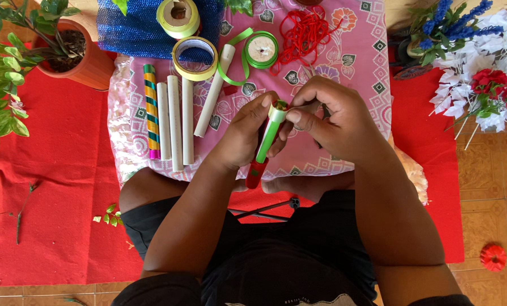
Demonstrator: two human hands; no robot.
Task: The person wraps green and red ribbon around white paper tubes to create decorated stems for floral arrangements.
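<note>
Head view, going L to R. Far L on the red mat [60, 187]: potted plant [72, 54] at the top L corner. Next, on the pink patterned cloth [355, 62], a striped wrapped tube [150, 110] near its L edge, then three plain white tubes [175, 122] lying side by side, a fourth white tube [214, 90] tilted just R of them. Tape rolls [194, 58] & a green ribbon spool [261, 50] sit along the cloth's top edge, red cord [305, 31] just R of the spool.

Centre: my left hand [243, 136] is curled round the half-wrapped tube [270, 133], fingers closed on its mid shaft. The tube is up off the cloth, above its lower edge, tilted; the green ribbon covers most of it, w/ a red tip at the bottom. My right hand [330, 116] is pressed together at the tube's top end, thumb and forefinger pinching the ribbon edge there; can't tell if it holds anything else.

Judgement: the tube looks light, stiff, prob. hollow, so it won't crush easily. The ribbon looks glossy & slick, so it would likely slip or unwind if let go. Best hold: mid shaft w/ one grip, fingertip pinch on the loose ribbon end.

Far R: artificial flowers [480, 62], white, red, blue, beyond the mat's R edge.
</note>
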